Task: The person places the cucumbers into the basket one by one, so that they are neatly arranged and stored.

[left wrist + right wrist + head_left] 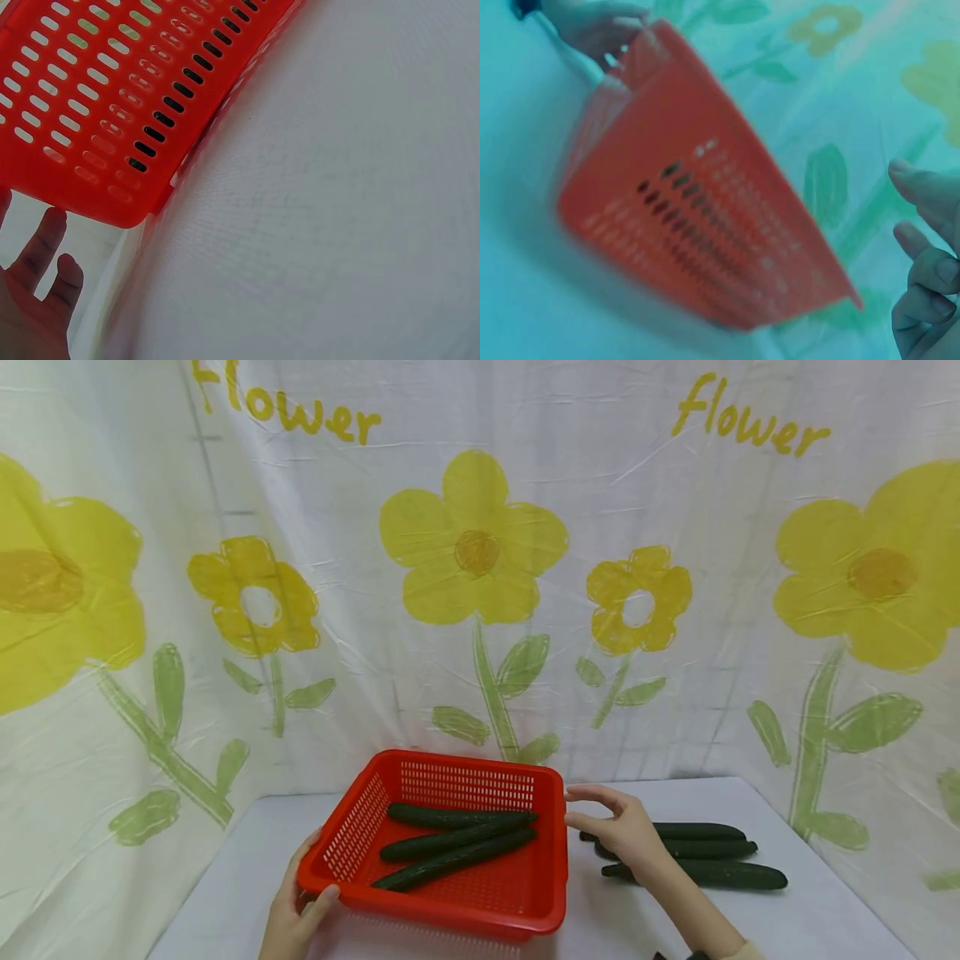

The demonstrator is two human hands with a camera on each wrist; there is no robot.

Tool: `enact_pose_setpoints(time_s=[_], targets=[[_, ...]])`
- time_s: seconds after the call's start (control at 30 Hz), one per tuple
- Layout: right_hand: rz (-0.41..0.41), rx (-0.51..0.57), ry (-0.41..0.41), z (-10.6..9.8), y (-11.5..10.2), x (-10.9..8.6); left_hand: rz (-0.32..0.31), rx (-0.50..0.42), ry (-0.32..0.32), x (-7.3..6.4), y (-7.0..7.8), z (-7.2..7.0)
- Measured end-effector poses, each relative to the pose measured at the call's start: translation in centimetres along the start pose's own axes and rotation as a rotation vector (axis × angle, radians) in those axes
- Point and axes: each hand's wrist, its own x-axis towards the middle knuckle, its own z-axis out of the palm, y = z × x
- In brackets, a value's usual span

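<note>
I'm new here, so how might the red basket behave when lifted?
The red basket is probably light for its size, with walls full of holes. Its broad rim suggests fair stiffness. The rounded cucumbers inside may roll if jolted.

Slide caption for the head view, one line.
Left hand grips a red basket holding three cucumbers; right hand near its right rim, three more cucumbers on the white table.

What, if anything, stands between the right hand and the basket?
Nothing visible. The right wrist view shows an unobstructed gap between the right hand and the basket; the cucumbers outside it lie on the table.
</note>
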Motion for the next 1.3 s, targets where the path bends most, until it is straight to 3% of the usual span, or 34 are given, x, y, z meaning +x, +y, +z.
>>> enact_pose_setpoints(time_s=[0.2, 0.43, 0.57, 0.73, 0.97, 1.3], targets=[[0.076, -0.067, 0.074, -2.6, 2.8, -1.7, -0.019, 0.007, -0.006, 0.0, 0.3, -0.1], [0.012, -0.215, 0.2, -5.9, 6.5, -3.8, -0.048, 0.011, -0.018, 0.1, 0.3, -0.1], [0.048, -0.266, 0.277, -7.7, 8.1, -5.0, -0.065, 0.016, -0.029, 0.1, 0.4, -0.1], [0.078, -0.252, 0.342, -10.0, 9.6, -6.1, -0.073, 0.014, -0.028, 0.1, 0.3, -0.1], [0.023, -0.248, 0.555, -12.1, 11.9, -7.0, -0.066, -0.005, -0.043, 0.3, 0.1, 0.3], [0.047, -0.293, 0.515, -11.4, 13.0, -6.4, -0.013, -0.002, -0.004, -0.1, -0.2, 0.0]])
